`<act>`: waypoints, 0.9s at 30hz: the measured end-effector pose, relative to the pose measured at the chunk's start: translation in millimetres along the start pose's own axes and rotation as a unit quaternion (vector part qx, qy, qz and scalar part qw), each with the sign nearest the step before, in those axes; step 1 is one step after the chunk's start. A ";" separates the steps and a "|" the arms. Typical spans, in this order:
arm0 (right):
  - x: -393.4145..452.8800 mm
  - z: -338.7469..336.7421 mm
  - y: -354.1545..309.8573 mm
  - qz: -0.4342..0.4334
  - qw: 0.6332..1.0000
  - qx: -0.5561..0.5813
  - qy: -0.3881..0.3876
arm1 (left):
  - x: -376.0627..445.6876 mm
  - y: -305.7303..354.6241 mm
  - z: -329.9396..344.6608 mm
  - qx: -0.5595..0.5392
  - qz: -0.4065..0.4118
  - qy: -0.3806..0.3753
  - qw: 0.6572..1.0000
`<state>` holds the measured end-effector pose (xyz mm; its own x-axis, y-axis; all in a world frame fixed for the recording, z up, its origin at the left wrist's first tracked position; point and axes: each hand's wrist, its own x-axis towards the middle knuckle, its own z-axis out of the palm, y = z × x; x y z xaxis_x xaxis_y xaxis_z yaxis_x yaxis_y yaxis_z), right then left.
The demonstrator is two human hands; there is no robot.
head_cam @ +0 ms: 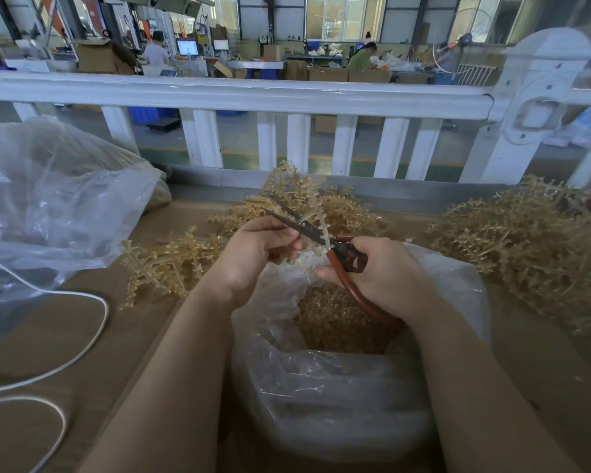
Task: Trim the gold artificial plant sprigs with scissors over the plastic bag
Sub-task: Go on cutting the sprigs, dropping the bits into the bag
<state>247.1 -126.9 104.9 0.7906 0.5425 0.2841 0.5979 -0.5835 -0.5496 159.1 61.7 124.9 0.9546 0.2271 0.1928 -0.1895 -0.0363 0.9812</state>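
Observation:
My left hand [258, 249] pinches a gold plastic sprig [316, 216] that rises above the open plastic bag [338, 387]. My right hand [379, 273] grips red-handled scissors [335, 247]; their dark blades are parted and reach up-left across the sprig's pale stem. The bag's mouth below both hands shows a heap of gold trimmings [335, 322]. More gold sprigs lie on the brown table: a loose spread [164, 264] left of my left wrist and a large heap [526, 244] at the right.
A big crumpled clear bag [55, 203] sits at the left. A white cable [65, 353] loops over the table's near left. A white railing [236, 93] runs along the table's far edge, with a workshop and people behind it.

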 end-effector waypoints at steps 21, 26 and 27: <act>-2.9 -5.1 -6.1 -0.007 1.000 -0.001 -0.016 | 0.4 3.2 2.9 -0.019 -0.007 0.020 1.000; -2.9 -5.7 -4.8 -0.006 1.000 0.019 -0.024 | 1.1 2.1 1.3 -0.054 -0.012 0.042 0.998; -2.7 -5.7 -4.5 -0.006 1.000 0.013 -0.024 | 1.2 1.7 0.4 -0.050 -0.012 0.053 0.997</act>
<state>243.0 -129.2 111.1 0.7758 0.5781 0.2527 0.6029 -0.5611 -0.5672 160.0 61.5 126.8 0.9304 0.3282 0.1631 -0.1948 0.0660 0.9786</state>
